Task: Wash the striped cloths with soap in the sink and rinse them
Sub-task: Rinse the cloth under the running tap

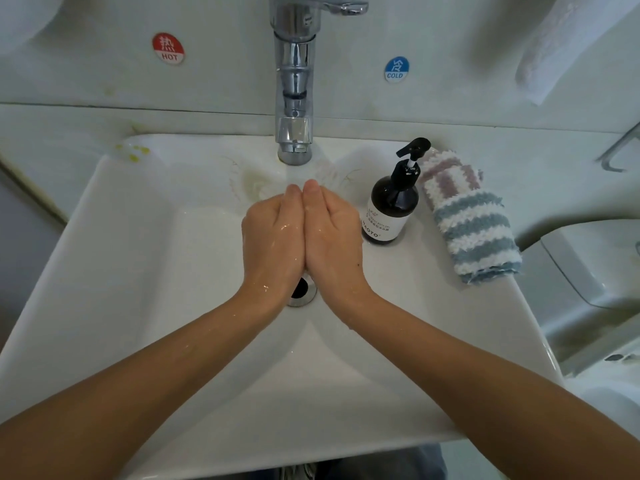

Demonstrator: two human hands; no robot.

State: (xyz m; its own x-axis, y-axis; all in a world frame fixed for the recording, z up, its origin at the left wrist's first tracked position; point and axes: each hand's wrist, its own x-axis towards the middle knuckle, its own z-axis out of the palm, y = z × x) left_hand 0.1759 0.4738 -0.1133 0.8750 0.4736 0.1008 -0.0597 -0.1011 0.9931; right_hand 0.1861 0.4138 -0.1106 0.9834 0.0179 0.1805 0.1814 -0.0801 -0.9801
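The left hand (273, 237) and the right hand (330, 233) are pressed together side by side over the sink (145, 258), their inner edges touching from the wrists up to the fingertips. The fingers of both are held straight and close together, pointing away from the person toward the tap (294, 95). Nothing is gripped by either hand. Water drops are seen on the backs of both hands and on the forearms. The drain (304, 289) is partly hidden beneath the wrists. Whether water is running onto the fingertips cannot be told for certain, though a blurred streak is seen just beyond them, under the spout.

Just to the right of the right hand, a dark soap bottle (393, 206) with a black pump is stood upright on the sink ledge. Further right, touching or nearly touching the bottle, two striped cloths are laid on the same ledge: a blue cloth (476, 237) nearer the person and a pink cloth (450, 174) behind it, partly under it. Neither cloth is touched by a hand.

Beyond the hands, on the wall, a red HOT sticker (168, 48) is placed to the left of the tap and a blue COLD sticker (396, 70) to its right.
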